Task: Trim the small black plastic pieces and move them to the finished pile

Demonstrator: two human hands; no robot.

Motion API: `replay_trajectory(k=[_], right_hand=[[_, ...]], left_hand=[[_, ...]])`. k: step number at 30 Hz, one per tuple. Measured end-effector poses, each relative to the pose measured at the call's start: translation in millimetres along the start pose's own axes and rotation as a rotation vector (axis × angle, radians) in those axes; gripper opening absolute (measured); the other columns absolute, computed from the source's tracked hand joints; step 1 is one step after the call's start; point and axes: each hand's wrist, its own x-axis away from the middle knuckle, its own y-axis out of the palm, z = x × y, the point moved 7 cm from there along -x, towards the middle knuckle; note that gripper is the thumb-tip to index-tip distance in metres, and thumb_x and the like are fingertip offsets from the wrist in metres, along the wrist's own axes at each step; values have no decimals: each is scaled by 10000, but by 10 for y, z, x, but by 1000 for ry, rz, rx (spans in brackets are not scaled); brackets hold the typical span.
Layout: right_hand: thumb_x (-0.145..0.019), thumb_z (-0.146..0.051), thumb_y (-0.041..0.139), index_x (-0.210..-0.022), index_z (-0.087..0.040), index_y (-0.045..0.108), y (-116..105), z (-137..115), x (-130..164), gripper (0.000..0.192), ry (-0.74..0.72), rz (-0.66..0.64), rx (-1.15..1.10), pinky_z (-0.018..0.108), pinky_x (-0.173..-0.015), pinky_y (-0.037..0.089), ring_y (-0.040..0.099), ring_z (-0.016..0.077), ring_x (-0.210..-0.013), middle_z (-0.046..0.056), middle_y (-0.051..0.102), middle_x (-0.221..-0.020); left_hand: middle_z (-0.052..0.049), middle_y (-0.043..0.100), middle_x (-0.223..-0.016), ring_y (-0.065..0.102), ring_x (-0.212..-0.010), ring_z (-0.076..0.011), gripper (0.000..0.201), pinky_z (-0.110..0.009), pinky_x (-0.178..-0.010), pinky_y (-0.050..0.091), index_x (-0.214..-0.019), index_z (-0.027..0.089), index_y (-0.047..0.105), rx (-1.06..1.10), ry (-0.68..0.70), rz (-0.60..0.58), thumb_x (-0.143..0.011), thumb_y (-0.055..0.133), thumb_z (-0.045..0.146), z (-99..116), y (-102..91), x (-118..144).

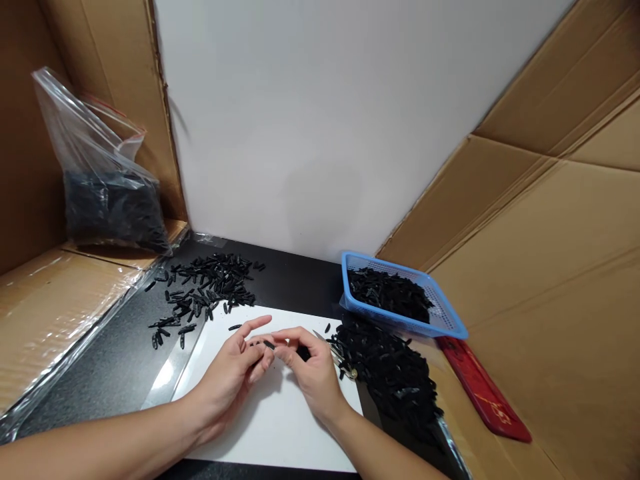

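Note:
Over a white sheet [300,427], my two hands meet at the fingertips. A small black elongated piece [269,345] is pinched between my left hand [233,367] and my right hand [317,377]. The left index finger sticks out, while its thumb and other fingers close around the piece. My right thumb and index finger press at its right end, and more black pieces [303,352] show in the curl of that hand. A metal tool [350,373], partly hidden by my right hand, lies beside a large heap of black pieces [395,373].
A blue plastic basket [405,327] holding black pieces stands at the back right. Loose black pieces [215,280] are scattered at the back left. A clear zip bag [115,207] of dark pieces leans on cardboard [120,60]. A red tray-like object [485,393] lies at right.

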Motion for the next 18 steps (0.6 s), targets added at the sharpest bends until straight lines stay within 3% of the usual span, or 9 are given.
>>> replay_trajectory(k=[3,8,10,13,16,18], right_hand=[[-813,-286,699,-893,-263,770,11,-110,12,109,-105,-40,83,300,-685,446,598,183,-684,23,716,-764],[-831,-294,680,-832,-267,781,-48,-204,13,105,-217,8,165,308,-645,433,584,186,-630,26,694,-688],[-815,-318,695,-795,-253,780,-71,-148,-11,109,-155,33,88,318,-676,441,600,198,-671,36,709,-717],[-756,-376,739,-747,-224,768,-87,10,-51,156,-8,74,-95,290,-590,425,557,173,-602,27,680,-663],[-707,-441,763,-716,-192,743,-74,170,-75,249,131,100,-273,233,-416,268,360,95,-427,-21,554,-521],[-672,-466,780,-711,-178,728,-60,230,-81,296,192,97,-354,225,-390,175,257,67,-396,-41,503,-491]], left_hand=[[93,474,-506,278,-463,-57,604,-181,-526,255,-1304,148,483,36,-39,-13,-754,711,251,9,18,24],[97,436,-494,282,-467,-71,599,-204,-518,236,-1317,151,488,-100,-25,-101,-784,696,330,86,93,32],[72,493,-548,374,-530,-101,522,-220,-563,288,-1290,190,515,-207,18,-114,-806,659,322,145,98,11],[25,601,-727,462,-666,-135,436,-249,-651,342,-1176,219,584,-282,67,-93,-751,580,121,227,74,-32],[1,637,-830,496,-715,-143,521,-271,-712,362,-1088,208,618,-280,56,-110,-626,498,1,227,69,-69],[-6,647,-835,529,-742,-153,494,-297,-772,377,-1086,206,622,-261,47,-139,-642,526,11,187,74,-86]])
